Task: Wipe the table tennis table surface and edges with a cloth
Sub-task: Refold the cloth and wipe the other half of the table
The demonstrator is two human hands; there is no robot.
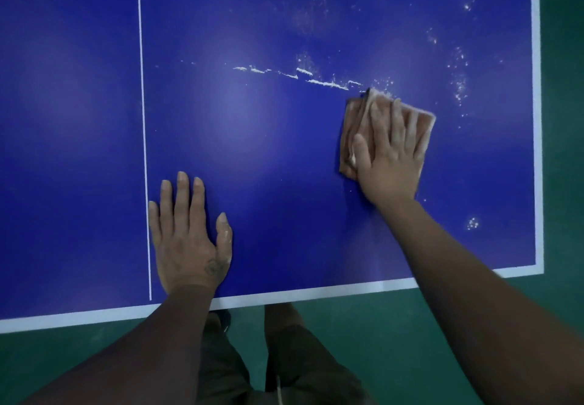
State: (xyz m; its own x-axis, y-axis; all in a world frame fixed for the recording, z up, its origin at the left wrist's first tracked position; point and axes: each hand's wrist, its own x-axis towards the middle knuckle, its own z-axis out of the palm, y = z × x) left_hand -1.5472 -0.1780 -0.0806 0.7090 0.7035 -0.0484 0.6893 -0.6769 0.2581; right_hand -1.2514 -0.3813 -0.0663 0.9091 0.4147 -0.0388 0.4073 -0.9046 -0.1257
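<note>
The blue table tennis table (pixel 268 152) fills the view, with white edge lines along its near and right sides. My right hand (pixel 388 155) presses flat, fingers straight, on a folded brownish-pink cloth (pixel 355 114) at the right middle of the table. A line of white powder (pixel 319 80) runs just left of the cloth's far corner. More white specks (pixel 458 82) are scattered to the right and far behind it. My left hand (pixel 189 237) rests flat on the table near the front edge, beside the white centre line (pixel 143 120).
Green floor (pixel 562 152) lies right of the table and below its near edge. My legs in dark shorts (pixel 284 357) stand close against the near white edge (pixel 284 295). A small white powder spot (pixel 473 223) sits near the right front corner.
</note>
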